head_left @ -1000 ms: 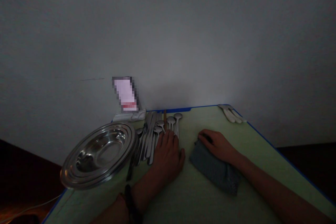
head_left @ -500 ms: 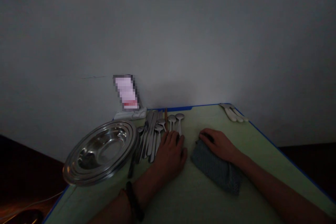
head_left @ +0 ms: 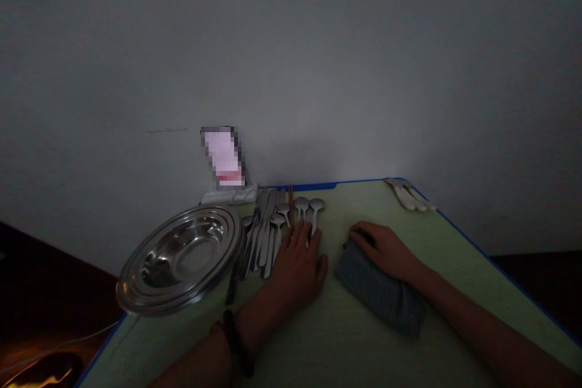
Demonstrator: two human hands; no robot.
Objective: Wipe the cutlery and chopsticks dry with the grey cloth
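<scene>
My left hand [head_left: 297, 264] lies palm down with its fingers spread over the handles of several spoons [head_left: 317, 205]. Knives [head_left: 267, 224] and other cutlery lie side by side just left of it, with brown chopsticks [head_left: 291, 197] among them. My right hand [head_left: 379, 247] is curled at the upper end of a folded grey-blue cloth [head_left: 377, 291], which rests on the green table [head_left: 454, 291]. The fingertips of that hand are tucked under and partly hidden.
Stacked shiny metal plates [head_left: 182, 260] stand at the table's left. Behind them a blurred phone [head_left: 224, 156] leans on the wall above a white packet [head_left: 230, 195]. White-handled utensils [head_left: 409, 195] lie at the back right corner.
The whole view has shifted slightly, so everything appears a little further right. Both hands keep about the same places on the table.
</scene>
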